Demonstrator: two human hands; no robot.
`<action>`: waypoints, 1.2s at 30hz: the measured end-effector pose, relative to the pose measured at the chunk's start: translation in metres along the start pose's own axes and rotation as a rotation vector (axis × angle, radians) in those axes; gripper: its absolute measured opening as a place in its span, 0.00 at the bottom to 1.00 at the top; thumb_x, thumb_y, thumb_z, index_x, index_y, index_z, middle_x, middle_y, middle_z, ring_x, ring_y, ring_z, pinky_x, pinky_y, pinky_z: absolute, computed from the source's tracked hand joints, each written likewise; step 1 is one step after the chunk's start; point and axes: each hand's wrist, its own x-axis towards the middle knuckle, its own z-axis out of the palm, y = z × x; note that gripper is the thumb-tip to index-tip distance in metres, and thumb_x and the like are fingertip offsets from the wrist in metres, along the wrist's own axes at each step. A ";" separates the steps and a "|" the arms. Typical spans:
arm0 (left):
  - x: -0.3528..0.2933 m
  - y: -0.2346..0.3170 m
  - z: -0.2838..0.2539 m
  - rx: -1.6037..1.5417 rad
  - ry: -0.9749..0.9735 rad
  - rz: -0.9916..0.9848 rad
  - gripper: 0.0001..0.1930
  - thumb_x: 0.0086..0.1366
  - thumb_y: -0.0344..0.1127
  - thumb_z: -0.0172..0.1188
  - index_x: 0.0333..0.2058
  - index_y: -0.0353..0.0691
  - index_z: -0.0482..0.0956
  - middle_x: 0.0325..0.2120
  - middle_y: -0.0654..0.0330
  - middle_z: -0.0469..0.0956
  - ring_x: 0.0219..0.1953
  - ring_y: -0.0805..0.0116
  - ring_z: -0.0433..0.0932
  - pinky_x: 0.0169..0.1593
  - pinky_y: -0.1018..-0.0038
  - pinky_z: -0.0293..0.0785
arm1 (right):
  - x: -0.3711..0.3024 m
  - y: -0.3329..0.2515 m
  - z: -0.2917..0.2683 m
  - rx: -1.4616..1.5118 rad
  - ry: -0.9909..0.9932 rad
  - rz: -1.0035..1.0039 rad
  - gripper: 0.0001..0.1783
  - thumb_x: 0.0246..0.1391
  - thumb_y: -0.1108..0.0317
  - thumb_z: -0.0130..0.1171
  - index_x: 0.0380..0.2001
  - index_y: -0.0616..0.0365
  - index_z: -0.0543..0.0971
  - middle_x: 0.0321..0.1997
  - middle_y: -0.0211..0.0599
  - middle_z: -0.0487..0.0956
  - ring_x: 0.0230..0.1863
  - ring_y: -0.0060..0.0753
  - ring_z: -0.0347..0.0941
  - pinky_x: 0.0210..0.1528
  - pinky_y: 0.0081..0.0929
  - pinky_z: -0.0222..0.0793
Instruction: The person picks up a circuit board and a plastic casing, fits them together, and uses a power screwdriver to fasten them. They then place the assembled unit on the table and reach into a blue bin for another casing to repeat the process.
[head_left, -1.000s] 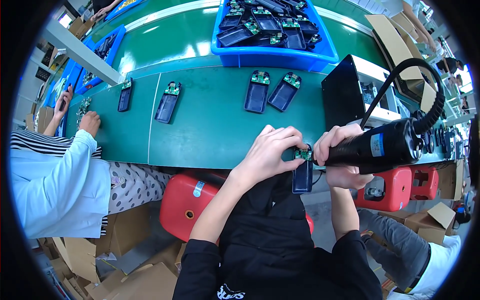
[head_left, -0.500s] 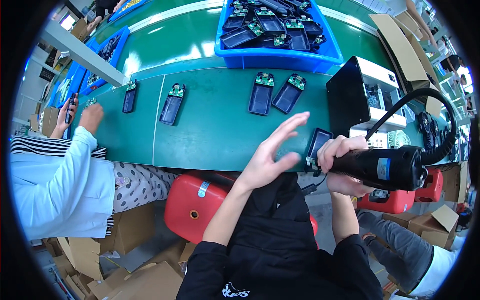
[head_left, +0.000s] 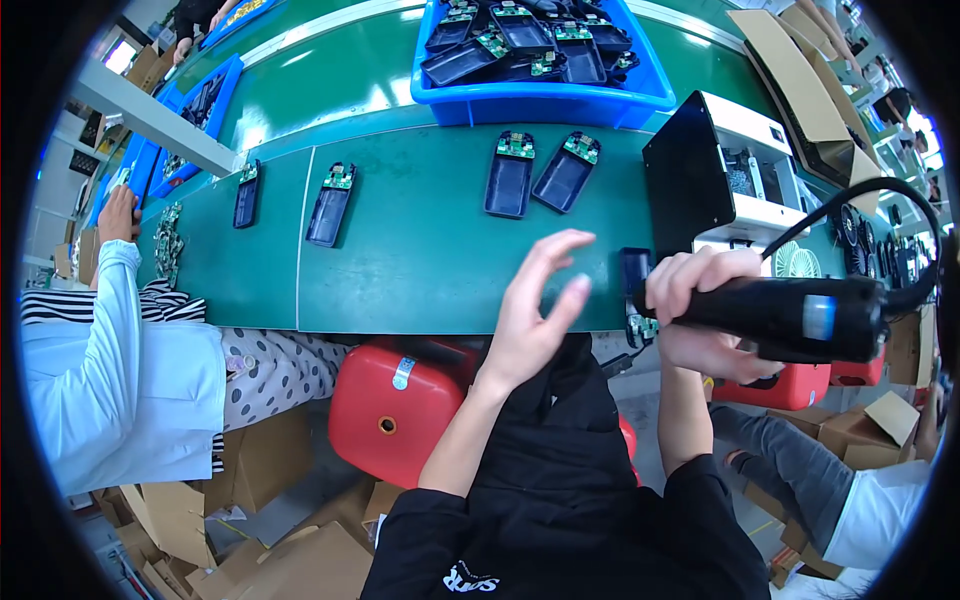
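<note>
My right hand (head_left: 690,288) grips a thick black corded electric screwdriver (head_left: 765,312), held nearly level above the right part of the bench. Its tip is hidden behind my fingers. Just beside that hand, at the bench's near edge, lies a dark plastic housing with a green circuit board (head_left: 636,268), partly covered by it. My left hand (head_left: 530,315) is raised over the bench edge, fingers apart and empty. Beyond it lie two similar housings with boards (head_left: 510,185) (head_left: 566,180). Farther left are another housing (head_left: 330,212) and a smaller-looking one (head_left: 246,200).
A blue bin (head_left: 545,108) full of housings stands at the back. To the right are a black-and-white machine (head_left: 690,165), white round grilles (head_left: 800,262) and a cardboard box (head_left: 795,85). A co-worker's hand (head_left: 118,215) is at far left, near a pile of circuit boards (head_left: 168,245).
My right hand and the screwdriver have shifted slightly right. My left hand stays open, a little lower. The co-worker's hand at left has drawn back toward the blue bins, uncovering the boards.
</note>
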 end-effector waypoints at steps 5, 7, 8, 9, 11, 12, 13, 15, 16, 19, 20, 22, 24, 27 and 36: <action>-0.006 0.017 0.027 0.661 -0.087 0.076 0.36 0.54 0.41 0.71 0.60 0.40 0.67 0.60 0.53 0.66 0.63 0.52 0.64 0.65 0.58 0.58 | 0.011 -0.014 -0.007 0.045 0.071 -0.116 0.50 0.42 0.14 0.45 0.35 0.59 0.64 0.18 0.33 0.67 0.14 0.25 0.63 0.17 0.23 0.63; -0.004 0.018 0.032 0.736 -0.113 0.106 0.36 0.54 0.43 0.71 0.59 0.40 0.68 0.59 0.53 0.66 0.62 0.52 0.64 0.64 0.58 0.57 | 0.015 -0.018 -0.010 0.036 0.065 -0.120 0.50 0.42 0.14 0.45 0.35 0.58 0.64 0.19 0.33 0.67 0.13 0.25 0.63 0.17 0.23 0.63; -0.003 0.019 0.034 0.814 -0.136 0.136 0.36 0.53 0.44 0.71 0.59 0.40 0.69 0.59 0.54 0.67 0.61 0.52 0.64 0.64 0.58 0.57 | 0.017 -0.020 -0.012 0.031 0.056 -0.124 0.50 0.42 0.14 0.45 0.35 0.58 0.64 0.19 0.32 0.67 0.13 0.24 0.63 0.17 0.22 0.63; -0.002 0.018 0.036 0.891 -0.158 0.168 0.35 0.52 0.45 0.72 0.58 0.41 0.70 0.59 0.54 0.67 0.60 0.53 0.65 0.64 0.59 0.57 | 0.017 -0.021 -0.014 0.026 0.045 -0.128 0.50 0.41 0.14 0.45 0.35 0.58 0.64 0.19 0.32 0.67 0.13 0.24 0.63 0.17 0.22 0.63; 0.001 0.015 0.034 0.920 -0.182 0.176 0.35 0.52 0.45 0.72 0.58 0.41 0.71 0.58 0.55 0.67 0.60 0.54 0.65 0.64 0.59 0.57 | 0.015 -0.025 -0.019 0.030 0.042 -0.134 0.50 0.42 0.14 0.44 0.35 0.58 0.64 0.19 0.34 0.67 0.14 0.26 0.63 0.18 0.24 0.64; 0.002 0.014 0.031 0.950 -0.201 0.183 0.35 0.51 0.44 0.72 0.57 0.42 0.71 0.57 0.55 0.68 0.59 0.55 0.65 0.64 0.59 0.56 | 0.013 -0.027 -0.022 0.039 0.035 -0.138 0.50 0.43 0.15 0.43 0.35 0.59 0.64 0.19 0.36 0.68 0.14 0.27 0.63 0.18 0.26 0.64; 0.003 0.014 0.030 0.981 -0.220 0.189 0.35 0.51 0.44 0.72 0.57 0.42 0.72 0.57 0.56 0.68 0.59 0.56 0.66 0.64 0.60 0.56 | 0.012 -0.029 -0.024 0.048 0.028 -0.142 0.49 0.44 0.15 0.43 0.35 0.59 0.64 0.19 0.38 0.68 0.14 0.29 0.63 0.19 0.27 0.65; 0.006 0.014 0.028 0.954 -0.229 0.182 0.35 0.50 0.44 0.73 0.57 0.43 0.72 0.56 0.57 0.69 0.59 0.56 0.66 0.63 0.60 0.56 | 0.010 -0.032 -0.029 0.037 0.032 -0.146 0.49 0.44 0.15 0.43 0.35 0.59 0.64 0.19 0.37 0.68 0.14 0.29 0.63 0.19 0.27 0.65; 0.007 0.015 0.028 0.926 -0.229 0.171 0.35 0.50 0.44 0.73 0.57 0.43 0.72 0.55 0.57 0.69 0.58 0.56 0.66 0.63 0.60 0.56 | 0.009 -0.034 -0.030 0.028 0.031 -0.145 0.50 0.43 0.15 0.44 0.35 0.59 0.64 0.19 0.37 0.68 0.14 0.29 0.63 0.19 0.27 0.65; 0.009 0.015 0.026 0.904 -0.232 0.162 0.35 0.48 0.43 0.73 0.56 0.43 0.72 0.54 0.58 0.70 0.58 0.57 0.66 0.63 0.60 0.57 | 0.008 -0.035 -0.033 0.025 0.037 -0.144 0.50 0.42 0.14 0.45 0.35 0.59 0.64 0.19 0.37 0.68 0.14 0.29 0.63 0.18 0.27 0.65; 0.009 0.015 0.025 0.908 -0.228 0.164 0.36 0.47 0.43 0.74 0.56 0.43 0.72 0.53 0.59 0.71 0.58 0.58 0.67 0.62 0.60 0.57 | 0.007 -0.035 -0.034 0.032 0.039 -0.140 0.50 0.42 0.14 0.45 0.35 0.59 0.64 0.18 0.37 0.68 0.14 0.29 0.63 0.18 0.27 0.65; 0.009 0.015 0.024 0.912 -0.224 0.162 0.36 0.47 0.43 0.74 0.56 0.43 0.73 0.53 0.59 0.71 0.58 0.58 0.67 0.62 0.60 0.57 | 0.006 -0.035 -0.035 0.040 0.043 -0.135 0.51 0.41 0.14 0.46 0.35 0.59 0.64 0.18 0.36 0.68 0.14 0.28 0.64 0.18 0.26 0.65; 0.010 0.016 0.024 0.913 -0.234 0.165 0.33 0.47 0.43 0.74 0.54 0.42 0.74 0.52 0.59 0.72 0.57 0.58 0.67 0.62 0.60 0.57 | 0.006 -0.035 -0.037 0.031 0.036 -0.133 0.51 0.40 0.13 0.46 0.35 0.59 0.63 0.18 0.36 0.67 0.14 0.28 0.63 0.18 0.26 0.65; 0.014 0.017 0.017 0.945 -0.267 0.201 0.31 0.48 0.42 0.73 0.52 0.42 0.76 0.51 0.60 0.72 0.56 0.59 0.68 0.62 0.60 0.57 | 0.005 -0.037 -0.038 0.018 0.043 -0.130 0.52 0.39 0.13 0.46 0.35 0.59 0.63 0.18 0.36 0.67 0.14 0.28 0.63 0.17 0.26 0.65; 0.010 0.023 0.016 1.078 -0.276 0.185 0.25 0.52 0.40 0.71 0.49 0.42 0.78 0.46 0.58 0.74 0.48 0.59 0.73 0.54 0.64 0.64 | -0.008 -0.052 -0.035 -0.108 0.112 -0.015 0.48 0.44 0.15 0.44 0.34 0.57 0.62 0.19 0.31 0.66 0.13 0.23 0.62 0.16 0.21 0.63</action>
